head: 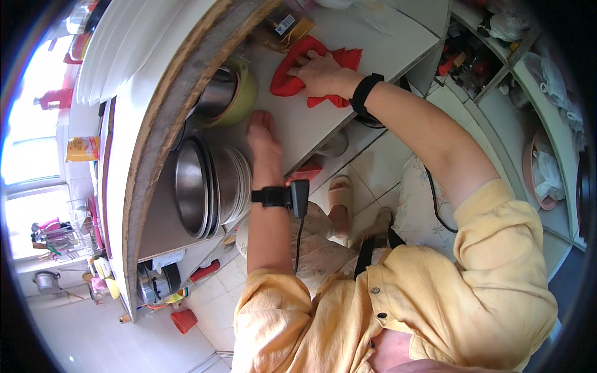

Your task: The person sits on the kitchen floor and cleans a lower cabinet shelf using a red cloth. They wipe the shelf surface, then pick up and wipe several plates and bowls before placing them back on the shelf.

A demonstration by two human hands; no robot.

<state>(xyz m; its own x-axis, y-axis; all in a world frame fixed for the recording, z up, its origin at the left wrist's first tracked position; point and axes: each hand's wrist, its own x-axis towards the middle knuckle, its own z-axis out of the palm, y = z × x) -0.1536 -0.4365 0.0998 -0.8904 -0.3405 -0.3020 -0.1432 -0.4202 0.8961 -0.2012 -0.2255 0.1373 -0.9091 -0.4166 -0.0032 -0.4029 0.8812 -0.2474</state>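
On the white shelf (303, 135) lies a crumpled red cloth (290, 70), with my right hand (317, 74) spread flat on top of it. My left hand (263, 133) rests near the shelf surface, between a green bowl (247, 93) and the stacked plates; its fingertips are partly turned away, and whether they hold anything is unclear. The green bowl has a metal pot (219, 93) in it. Stacked metal basins (191, 186) and white plates (240, 182) stand on edge to the left of my left forearm.
A countertop edge (158, 121) overhangs the shelf on the left. Packaged goods (284, 28) are at the shelf's far end. Below stand a pot (154, 282) and a red bucket (184, 321). Open compartments on the right hold a pink basin (531, 172) and plastic bags (548, 170).
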